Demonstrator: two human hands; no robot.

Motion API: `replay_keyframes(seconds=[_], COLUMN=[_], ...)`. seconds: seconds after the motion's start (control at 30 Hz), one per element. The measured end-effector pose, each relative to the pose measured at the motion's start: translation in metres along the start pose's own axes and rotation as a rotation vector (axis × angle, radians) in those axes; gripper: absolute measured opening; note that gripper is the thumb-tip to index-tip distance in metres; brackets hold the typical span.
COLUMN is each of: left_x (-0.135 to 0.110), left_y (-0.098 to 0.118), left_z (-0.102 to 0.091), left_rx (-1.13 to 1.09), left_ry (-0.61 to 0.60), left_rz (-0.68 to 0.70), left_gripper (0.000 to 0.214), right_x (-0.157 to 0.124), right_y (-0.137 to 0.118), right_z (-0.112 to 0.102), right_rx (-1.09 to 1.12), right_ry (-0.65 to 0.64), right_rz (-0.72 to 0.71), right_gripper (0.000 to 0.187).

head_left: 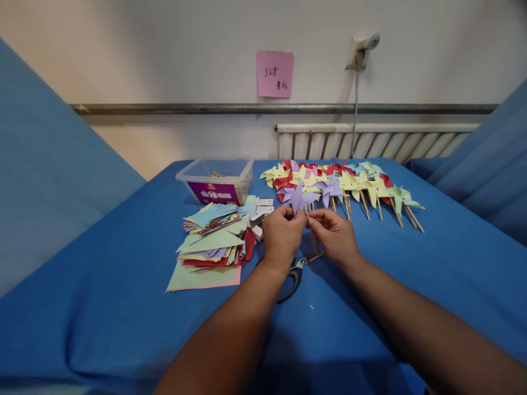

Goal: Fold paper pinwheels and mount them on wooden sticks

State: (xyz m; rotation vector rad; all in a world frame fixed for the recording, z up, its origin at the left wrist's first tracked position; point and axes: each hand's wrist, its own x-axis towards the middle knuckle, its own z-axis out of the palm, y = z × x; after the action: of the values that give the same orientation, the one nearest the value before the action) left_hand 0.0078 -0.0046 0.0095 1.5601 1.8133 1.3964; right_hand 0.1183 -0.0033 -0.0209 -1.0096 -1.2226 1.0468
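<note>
A purple paper pinwheel [297,198] stands upright between my hands, above the middle of the table. My left hand [283,233] is closed around the base of its blades. The fingers of my right hand [332,233] are pinched at its thin wooden stick [315,243], just under the paper. How the stick meets the paper is hidden by my fingers. Below my hands lies a pair of scissors [293,282] with dark handles, partly covered by my left wrist.
Left of my hands are stacked coloured paper sheets [212,241] and small white boxes [263,208]. Behind them stands a clear plastic box [247,178] with sticks inside. Many finished-looking pinwheels [331,187] lie at the back right. A blue cloth [123,274] covers the table.
</note>
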Motion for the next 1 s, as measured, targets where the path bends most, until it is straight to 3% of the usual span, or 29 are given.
replay_keyframes(seconds=[0.47, 1.0], left_x=[0.0004, -0.0017], left_y=[-0.0011, -0.0022], left_z=[0.0007, 0.0032], left_rx=[-0.018, -0.059], left_ry=[-0.008, 0.005], left_rz=[-0.016, 0.013], left_gripper=[0.026, 0.025], right_x=[0.0004, 0.0029], right_y=[0.0006, 0.0091], right_z=[-0.0013, -0.0058], right_rx=[-0.006, -0.166], right_ry=[-0.005, 0.002], right_rz=[0.004, -0.058], right_gripper=[0.02, 0.017])
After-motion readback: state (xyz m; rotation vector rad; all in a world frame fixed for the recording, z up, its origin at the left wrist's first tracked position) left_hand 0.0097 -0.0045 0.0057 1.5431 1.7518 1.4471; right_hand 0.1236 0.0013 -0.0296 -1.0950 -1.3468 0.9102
